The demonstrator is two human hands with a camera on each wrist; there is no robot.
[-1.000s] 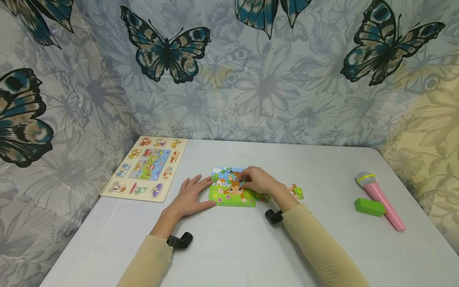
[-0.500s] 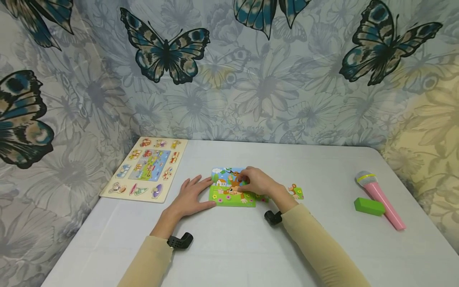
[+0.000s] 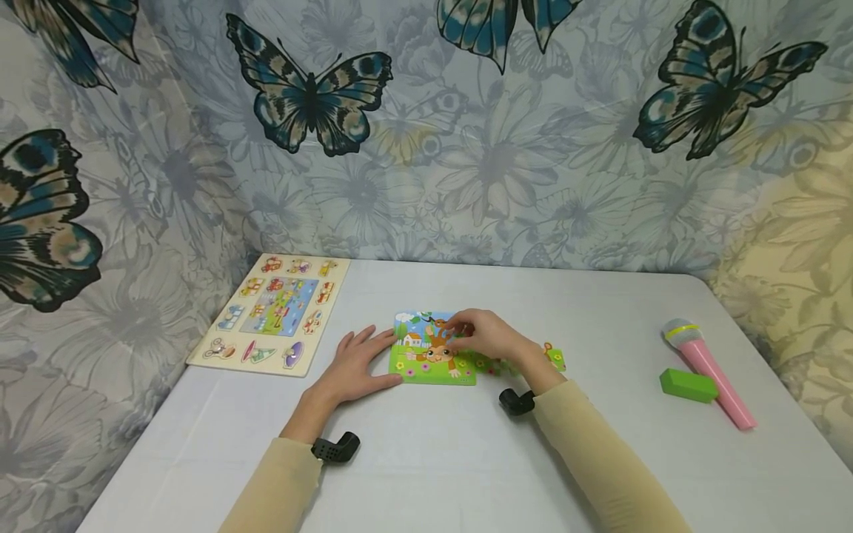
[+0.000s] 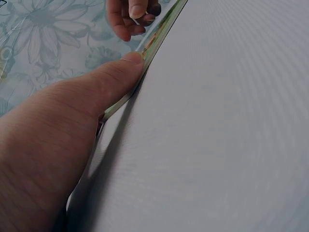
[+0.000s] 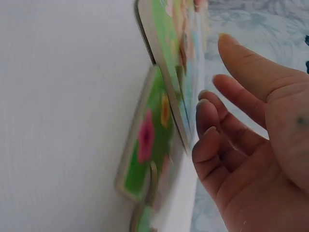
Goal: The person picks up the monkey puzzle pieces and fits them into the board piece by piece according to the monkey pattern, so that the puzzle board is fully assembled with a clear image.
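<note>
We see the left hand, fingers spread, touching a monkey jigsaw between the left and right edges of the bench; the right hand, its empty fingers loosely bent above, could shove the loose flowered piece by sweeping low.

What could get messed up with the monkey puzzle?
The loose pieces lie close to the right side of the monkey puzzle, near the right hand, so pulling that hand back might knock them out of place.

The left hand touches the puzzle's left side. If it pushes too hard, the puzzle could slide or turn on the table.
</note>
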